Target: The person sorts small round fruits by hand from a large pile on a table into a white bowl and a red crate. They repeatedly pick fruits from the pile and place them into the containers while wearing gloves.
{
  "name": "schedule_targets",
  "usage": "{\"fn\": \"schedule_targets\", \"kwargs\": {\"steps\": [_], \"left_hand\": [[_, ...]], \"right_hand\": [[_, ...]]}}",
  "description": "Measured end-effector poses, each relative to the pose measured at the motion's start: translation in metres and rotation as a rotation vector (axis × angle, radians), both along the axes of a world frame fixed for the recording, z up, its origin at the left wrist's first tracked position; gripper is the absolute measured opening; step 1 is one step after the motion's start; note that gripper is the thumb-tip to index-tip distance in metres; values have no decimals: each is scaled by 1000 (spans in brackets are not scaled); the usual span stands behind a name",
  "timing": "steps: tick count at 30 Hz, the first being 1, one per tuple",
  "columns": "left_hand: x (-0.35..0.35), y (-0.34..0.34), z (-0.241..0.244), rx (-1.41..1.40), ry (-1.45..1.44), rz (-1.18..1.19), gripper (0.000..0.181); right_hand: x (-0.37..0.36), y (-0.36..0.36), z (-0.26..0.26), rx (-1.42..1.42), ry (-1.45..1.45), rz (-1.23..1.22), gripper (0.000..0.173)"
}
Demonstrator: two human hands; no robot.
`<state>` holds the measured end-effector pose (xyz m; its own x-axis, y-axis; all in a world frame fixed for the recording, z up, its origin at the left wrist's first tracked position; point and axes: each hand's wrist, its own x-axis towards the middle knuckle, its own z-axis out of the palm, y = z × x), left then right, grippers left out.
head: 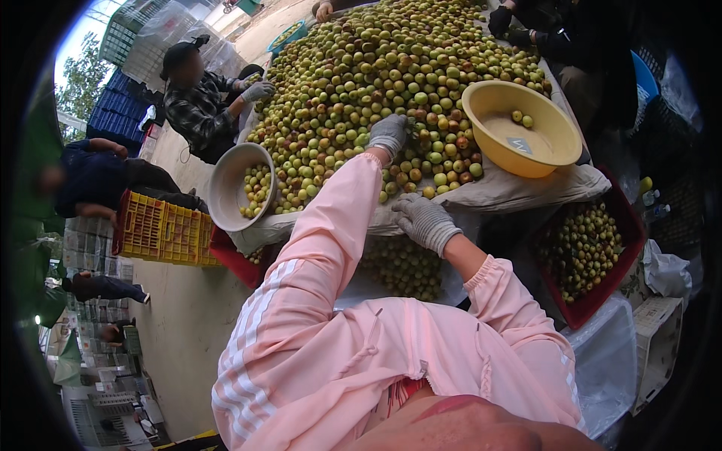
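A broad heap of green and reddish-brown jujubes (372,73) covers a cloth-lined table. My left hand (389,135), in a grey knitted glove, reaches into the heap; its fingers point down and their tips are hidden, so a grip on a fruit cannot be made out. Nearer my body, my gloved right hand (427,222) lies palm down at the table's cloth edge (507,194), fingers slightly apart and no fruit visible in it. To the left, a greyish basin (223,194) tilts and holds several jujubes. On the right, a yellow basin (491,110) contains two.
Red crates with fruit stand below the table at right (634,237) and left (240,262). Yellow crates (169,225) are farther left. A person in a plaid shirt (200,101) works at the left side; gloved hands of another person (510,31) show at upper right.
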<state>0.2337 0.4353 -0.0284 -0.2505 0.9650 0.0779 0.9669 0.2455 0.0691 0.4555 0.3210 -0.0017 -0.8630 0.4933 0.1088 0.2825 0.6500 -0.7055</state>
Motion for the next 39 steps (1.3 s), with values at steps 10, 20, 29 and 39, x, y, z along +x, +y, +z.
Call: {"fn": "schedule_targets", "kwargs": {"steps": [10,20,29,39], "left_hand": [[-1,19,-13,-146,90,-71,22],[-9,-27,-12,-57,41,12,24],[35,-114,-15,200,-1102,229,14],[88,-256,42,132,-1999,83,21]], "right_hand": [[5,4,-7,37,35,-11,27],[-11,10,-12,-68,-59,8,29],[-5,28,-14,72,230,-369,40],[16,-47,2,209,355,80,50]]}}
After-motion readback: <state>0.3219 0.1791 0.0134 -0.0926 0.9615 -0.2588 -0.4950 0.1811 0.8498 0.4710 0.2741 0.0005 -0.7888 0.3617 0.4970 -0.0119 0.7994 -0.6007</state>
